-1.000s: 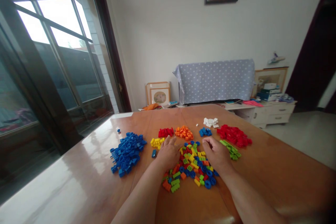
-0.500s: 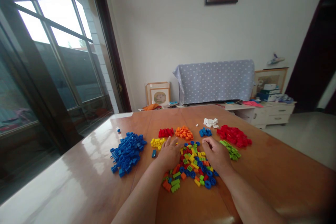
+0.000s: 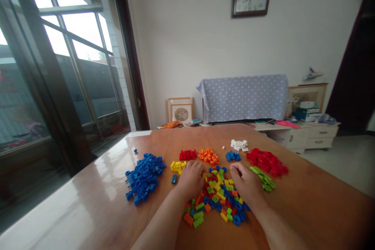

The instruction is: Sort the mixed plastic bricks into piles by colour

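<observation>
Left hand [image 3: 191, 179]: fingers bent downward, tips hidden; cannot tell whether open or gripping. Right hand [image 3: 248, 184]: fingers curled in, contents also hidden. Mixed pile [image 3: 218, 196] lies between the two, near both, widening toward the body, no single long axis. Yellow bricks [image 3: 177, 167] just beside the left fingers; green bricks [image 3: 263, 179] right of the other hand.

left forearm [image 3: 163, 218] and right forearm [image 3: 274, 218] showing bare, tapering smoothly forward, left grip [image 3: 191, 179] and right grip [image 3: 247, 183] showing bare knuckles

Forearms [image 3: 164, 218] forward, left hand [image 3: 191, 179] palm down, right hand [image 3: 246, 183] loosely curled.
</observation>
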`<state>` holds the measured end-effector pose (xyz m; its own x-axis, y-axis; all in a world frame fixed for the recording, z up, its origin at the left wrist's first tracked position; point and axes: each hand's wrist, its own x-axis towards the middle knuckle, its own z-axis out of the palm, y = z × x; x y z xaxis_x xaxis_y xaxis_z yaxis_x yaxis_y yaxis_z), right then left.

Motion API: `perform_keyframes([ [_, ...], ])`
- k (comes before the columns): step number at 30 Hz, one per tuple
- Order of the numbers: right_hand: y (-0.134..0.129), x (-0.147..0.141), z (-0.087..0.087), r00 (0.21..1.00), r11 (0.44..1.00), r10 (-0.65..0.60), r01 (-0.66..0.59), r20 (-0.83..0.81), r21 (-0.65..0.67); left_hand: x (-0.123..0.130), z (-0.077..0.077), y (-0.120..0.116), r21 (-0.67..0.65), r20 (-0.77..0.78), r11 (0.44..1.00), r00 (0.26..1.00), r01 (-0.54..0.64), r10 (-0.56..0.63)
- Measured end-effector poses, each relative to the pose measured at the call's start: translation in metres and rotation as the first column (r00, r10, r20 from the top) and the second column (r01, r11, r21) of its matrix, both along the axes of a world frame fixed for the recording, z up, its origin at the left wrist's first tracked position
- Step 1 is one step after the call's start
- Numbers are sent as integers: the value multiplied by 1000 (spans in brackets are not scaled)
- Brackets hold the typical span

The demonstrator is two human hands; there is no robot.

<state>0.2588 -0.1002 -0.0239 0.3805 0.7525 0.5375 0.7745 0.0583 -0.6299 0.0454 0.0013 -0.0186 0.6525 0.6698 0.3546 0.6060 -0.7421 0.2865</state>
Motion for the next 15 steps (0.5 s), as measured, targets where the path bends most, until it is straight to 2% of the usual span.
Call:
perform_keyframes([
  [5,0,0,2,1000,1000,-1,1,5,-5,-2,4,2,-43,121,999,993,1,4],
  [8,2,2,-3,1000,1000,-11,11,8,6,-8,5,12,-109,294,991,950,-71,100],
  [10,4,4,-6,1000,1000,-16,16,1,10,-17,6,21,-166,455,980,873,-113,178],
  [12,5,5,-8,1000,1000,-15,15,-6,3,-29,7,30,-258,600,958,756,-128,263],
  [15,5,5,-9,1000,1000,-12,12,0,-11,-47,6,40,-409,689,903,604,-129,399],
])
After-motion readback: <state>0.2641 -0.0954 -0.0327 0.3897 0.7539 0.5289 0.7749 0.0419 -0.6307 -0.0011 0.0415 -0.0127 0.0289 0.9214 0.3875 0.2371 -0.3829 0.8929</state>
